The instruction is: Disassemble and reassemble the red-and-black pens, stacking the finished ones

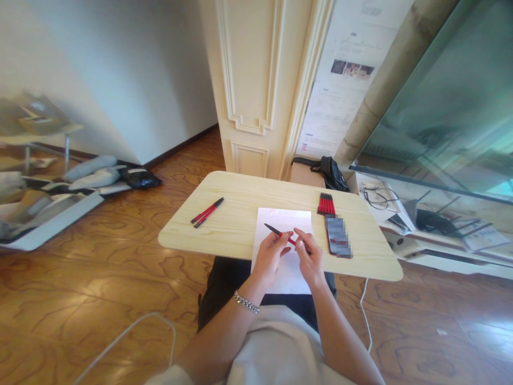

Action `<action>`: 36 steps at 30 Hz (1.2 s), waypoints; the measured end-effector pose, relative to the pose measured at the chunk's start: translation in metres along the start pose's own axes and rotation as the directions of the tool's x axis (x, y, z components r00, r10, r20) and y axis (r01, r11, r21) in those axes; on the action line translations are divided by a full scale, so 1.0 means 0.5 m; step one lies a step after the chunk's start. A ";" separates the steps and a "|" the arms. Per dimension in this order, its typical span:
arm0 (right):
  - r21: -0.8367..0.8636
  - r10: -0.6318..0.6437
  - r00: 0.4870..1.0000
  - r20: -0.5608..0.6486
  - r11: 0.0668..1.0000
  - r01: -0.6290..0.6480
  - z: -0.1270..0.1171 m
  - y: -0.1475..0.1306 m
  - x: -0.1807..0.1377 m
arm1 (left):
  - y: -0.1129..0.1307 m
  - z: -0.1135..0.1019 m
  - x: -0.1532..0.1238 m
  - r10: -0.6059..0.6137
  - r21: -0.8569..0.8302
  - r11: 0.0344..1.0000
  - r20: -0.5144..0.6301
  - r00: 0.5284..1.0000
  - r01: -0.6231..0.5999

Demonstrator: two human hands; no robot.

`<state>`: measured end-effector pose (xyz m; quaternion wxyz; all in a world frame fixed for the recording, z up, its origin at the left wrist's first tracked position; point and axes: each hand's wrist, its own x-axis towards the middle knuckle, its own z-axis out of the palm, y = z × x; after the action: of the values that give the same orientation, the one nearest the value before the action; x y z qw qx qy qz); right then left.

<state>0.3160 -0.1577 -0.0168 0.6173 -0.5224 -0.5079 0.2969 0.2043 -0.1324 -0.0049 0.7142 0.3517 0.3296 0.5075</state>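
Both my hands hold one red and black pen (276, 231) over a white sheet of paper (282, 219) on a small pale wooden table (236, 214). My left hand (269, 256) pinches the pen near its middle, fingers closed. My right hand (309, 258) grips the pen's near end, fingers closed too. The pen's black tip points away to the left. Two more red and black pens (207, 212) lie on the table's left part. A row of several such pens (326, 203) lies at the right beside the paper.
A blurred flat object (339, 236) lies on the table right of the paper. A black bag (331, 172) sits behind the table by a cream door. A low glass-fronted shelf with cables (433, 219) stands at the right. Clutter lies on the wooden floor at the left.
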 end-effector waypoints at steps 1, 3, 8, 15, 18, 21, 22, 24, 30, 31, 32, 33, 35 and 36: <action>0.028 0.039 0.999 -0.038 0.999 -0.038 0.002 0.003 0.004 | -0.001 -0.001 0.001 -0.008 0.017 1.000 0.010 1.000 0.008; 0.101 0.119 0.990 -0.082 0.989 -0.110 0.006 0.007 0.011 | -0.004 -0.003 0.004 -0.013 0.031 0.999 0.031 0.999 0.012; 0.353 0.277 0.949 -0.150 0.912 -0.210 0.022 0.010 0.016 | -0.009 -0.001 0.012 -0.006 0.002 1.000 0.012 1.000 0.006; 0.617 0.314 0.940 -0.131 0.768 -0.171 0.033 0.014 0.028 | -0.019 -0.001 0.018 0.043 0.062 0.997 0.108 0.993 -0.050; 0.691 0.359 0.921 -0.148 0.704 -0.163 0.007 0.012 0.059 | -0.014 -0.024 0.022 0.077 0.298 0.949 0.093 0.993 -0.102; 0.716 0.321 0.934 -0.158 0.688 -0.115 -0.032 0.010 0.094 | 0.005 -0.062 0.033 0.143 0.522 0.835 0.103 0.984 -0.175; 0.712 0.305 0.941 -0.145 0.693 -0.115 -0.044 0.009 0.103 | 0.013 -0.075 0.038 0.199 0.575 0.788 0.099 0.975 -0.219; 0.711 0.297 0.950 -0.097 0.689 -0.143 -0.061 0.009 0.114 | 0.025 -0.100 0.051 0.299 0.660 0.697 0.088 0.950 -0.280; 0.824 0.351 0.936 0.034 0.520 -0.225 -0.073 0.023 0.114 | 0.012 -0.144 0.080 0.380 0.814 0.494 0.115 0.918 -0.306; 0.846 0.362 0.931 0.047 0.481 -0.229 -0.074 0.027 0.114 | 0.007 -0.146 0.081 0.375 0.832 0.459 0.137 0.917 -0.312; 0.865 0.371 0.927 0.059 0.444 -0.233 -0.075 0.030 0.115 | 0.003 -0.147 0.082 0.369 0.848 0.424 0.158 0.916 -0.318; 0.881 0.377 0.923 0.073 0.409 -0.236 -0.076 0.034 0.116 | 0.000 -0.147 0.082 0.362 0.862 0.393 0.176 0.915 -0.321; 0.903 0.375 0.921 0.103 0.354 -0.245 -0.079 0.039 0.119 | -0.002 -0.147 0.081 0.348 0.887 0.334 0.199 0.916 -0.319; 0.910 0.369 0.922 0.117 0.332 -0.249 -0.081 0.041 0.120 | -0.002 -0.146 0.081 0.341 0.898 0.305 0.206 0.917 -0.316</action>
<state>0.3759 -0.1123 -0.0148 0.7595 -0.2010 -0.1185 0.6072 0.1550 -0.0818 -0.0492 0.2753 0.7404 0.4838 0.3769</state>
